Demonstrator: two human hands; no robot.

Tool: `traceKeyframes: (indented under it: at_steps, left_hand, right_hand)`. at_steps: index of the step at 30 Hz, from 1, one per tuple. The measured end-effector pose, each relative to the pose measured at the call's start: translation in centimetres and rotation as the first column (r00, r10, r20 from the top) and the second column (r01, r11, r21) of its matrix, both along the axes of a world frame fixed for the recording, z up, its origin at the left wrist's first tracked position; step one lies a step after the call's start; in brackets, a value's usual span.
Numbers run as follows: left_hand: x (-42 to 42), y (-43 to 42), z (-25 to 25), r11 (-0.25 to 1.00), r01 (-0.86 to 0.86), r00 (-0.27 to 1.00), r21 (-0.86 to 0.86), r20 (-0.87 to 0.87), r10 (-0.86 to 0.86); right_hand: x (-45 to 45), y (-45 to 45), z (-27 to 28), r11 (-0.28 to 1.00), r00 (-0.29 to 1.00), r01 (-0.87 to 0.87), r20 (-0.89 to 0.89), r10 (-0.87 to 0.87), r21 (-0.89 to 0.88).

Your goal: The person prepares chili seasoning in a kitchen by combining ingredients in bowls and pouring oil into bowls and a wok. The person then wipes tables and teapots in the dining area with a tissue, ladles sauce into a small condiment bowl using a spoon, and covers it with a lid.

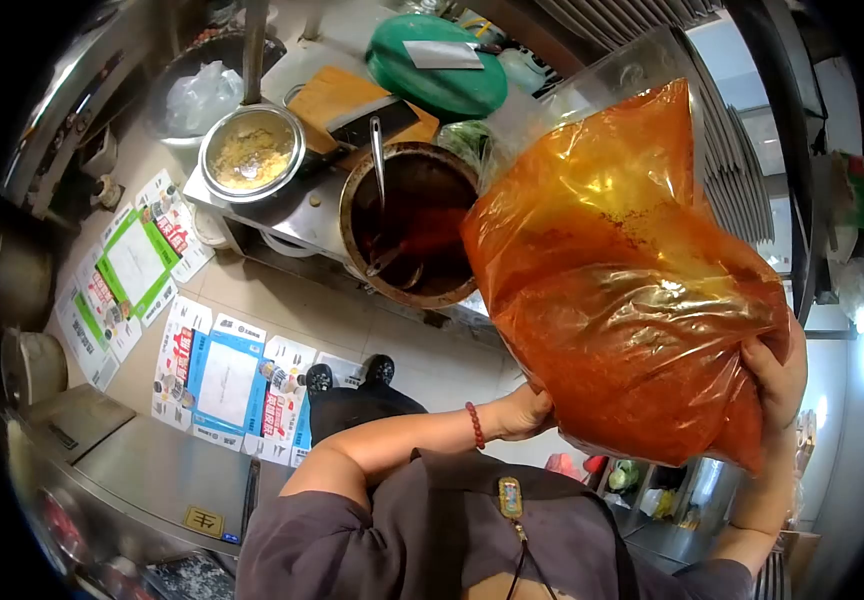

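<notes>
A large clear plastic bag (632, 290), filled with orange-red oily sauce, is held up in front of my chest, its upper end leaning toward the counter. My left hand (527, 412), seen on the image's left with a red bead bracelet on the wrist, grips the bag's lower left edge. On the bag's right side my right hand (777, 375) holds its lower corner, with the thumb over the plastic. Beside the bag stands a round pot (352, 220) of dark red sauce on the counter. A metal ladle (379, 165) rests inside the pot.
A steel bowl (252, 153) of yellowish chopped food sits left of the pot. Behind are a wooden board (337, 95) and a green round lid (422, 60). Flattened printed cartons (227, 380) lie on the tiled floor. Stacked trays (737, 170) stand at the right.
</notes>
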State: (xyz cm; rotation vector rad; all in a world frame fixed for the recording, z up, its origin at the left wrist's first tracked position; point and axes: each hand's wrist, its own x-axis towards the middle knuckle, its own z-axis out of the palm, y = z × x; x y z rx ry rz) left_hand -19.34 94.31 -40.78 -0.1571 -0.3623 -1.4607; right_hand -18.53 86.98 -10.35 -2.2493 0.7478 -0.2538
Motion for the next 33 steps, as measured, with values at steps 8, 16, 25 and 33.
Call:
traceKeyframes:
  at_steps: [8,16,25,33]
  left_hand:
    - [-0.7,0.9,0.9,0.996,-0.084,0.996,-0.040,0.016,0.084]
    - [-0.1,0.4,-0.4,1.000,-0.011,0.996,0.028,0.085,0.008]
    - [2.7,2.6,-4.2,0.960,-0.206,0.866,0.188,0.492,0.090]
    - [3.2,2.8,-4.8,0.964,-0.189,0.882,0.187,0.464,0.083]
  right_hand:
    - [-0.9,0.6,1.1,0.997,0.997,-0.036,0.077,0.030,0.073]
    - [-2.4,1.0,-0.1,0.971,0.978,0.208,0.022,-0.206,-0.115]
    - [-12.3,-2.6,-9.7,0.969,0.944,0.102,0.284,-0.166,0.226]
    - [-11.9,-1.4,-11.9,0.956,0.904,0.188,0.340,-0.259,0.227]
